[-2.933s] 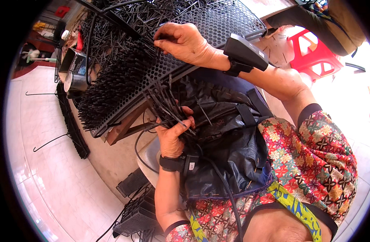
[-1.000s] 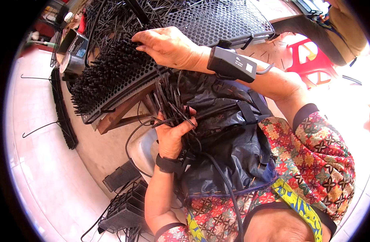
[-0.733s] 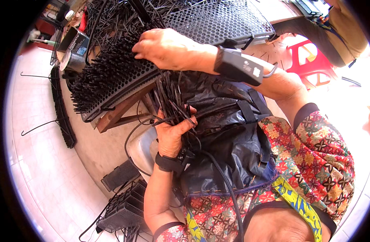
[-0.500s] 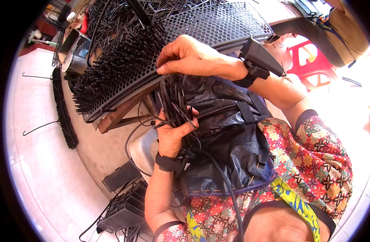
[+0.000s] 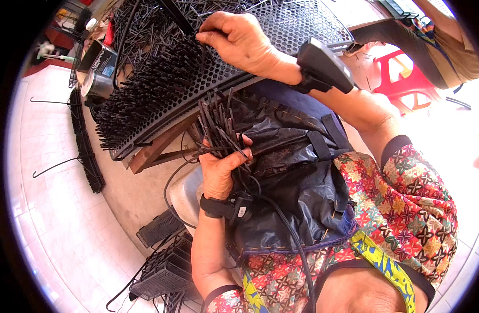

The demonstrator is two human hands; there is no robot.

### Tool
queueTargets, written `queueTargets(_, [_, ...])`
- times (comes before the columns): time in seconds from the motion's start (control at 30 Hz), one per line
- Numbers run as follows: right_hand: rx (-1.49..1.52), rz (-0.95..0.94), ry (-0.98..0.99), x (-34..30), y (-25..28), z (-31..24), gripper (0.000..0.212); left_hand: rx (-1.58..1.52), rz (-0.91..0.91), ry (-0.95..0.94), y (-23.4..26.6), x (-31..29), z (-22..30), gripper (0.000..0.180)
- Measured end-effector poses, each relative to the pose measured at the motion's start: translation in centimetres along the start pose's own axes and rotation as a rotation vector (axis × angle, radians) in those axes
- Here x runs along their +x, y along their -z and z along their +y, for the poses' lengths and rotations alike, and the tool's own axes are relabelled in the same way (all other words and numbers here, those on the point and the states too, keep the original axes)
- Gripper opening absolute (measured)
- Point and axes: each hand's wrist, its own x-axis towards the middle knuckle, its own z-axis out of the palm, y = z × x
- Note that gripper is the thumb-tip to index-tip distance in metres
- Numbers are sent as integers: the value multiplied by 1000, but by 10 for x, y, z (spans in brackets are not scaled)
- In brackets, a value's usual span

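My left hand [image 5: 221, 169] is closed around a loose bundle of thin black strips [image 5: 218, 122], their ends fanning upward over my lap. Above it, my right hand [image 5: 242, 44] pinches what looks like one thin black strip [image 5: 202, 55] with thumb and forefinger; the fingers partly hide it. That hand hovers over a black perforated panel [image 5: 297, 26] full of round holes. Dense rows of upright black strips [image 5: 145, 94] stand in the panel's left part, while holes show bare along its near edge and to the right.
A heap of loose black strips [image 5: 140, 31] lies behind the panel. A wooden support [image 5: 156, 148] holds the panel up. Left are a metal cup [image 5: 97, 83], a dark box [image 5: 98, 57] and a hanging black rack [image 5: 83, 138]. A red stool [image 5: 406, 78] and another person [image 5: 448, 47] are at right.
My right hand has moved up and away from the bundle, to above the standing strips. My left hand stays nearly in place, still around the bundle.
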Motion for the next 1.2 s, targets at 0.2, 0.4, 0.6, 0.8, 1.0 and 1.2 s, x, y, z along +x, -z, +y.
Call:
queueTargets(0.2, [-129,-117,286,1,-12,9,12,19,-1,1,-2,0,-1,33])
queueTargets(0.4, [-509,-558,392,6,-18,-7,15,19,29,-7,0,0,1,33])
queueTargets(0.6, [-191,-350,118,-10,5,-11,30,-19,52,-10,-4,-1,8,29])
queueTargets(0.8, [607,-403,-776,-44,15,-32,12,-47,45,-51,-2,-2,10,31])
queueTargets(1.0, [263,-59,-417,-26,25,-9,11,61,91,-71,-7,-1,6,26])
queueTargets(1.2, [-20,34,-61,-14,15,4,13,93,71,-57,-7,-2,2,25])
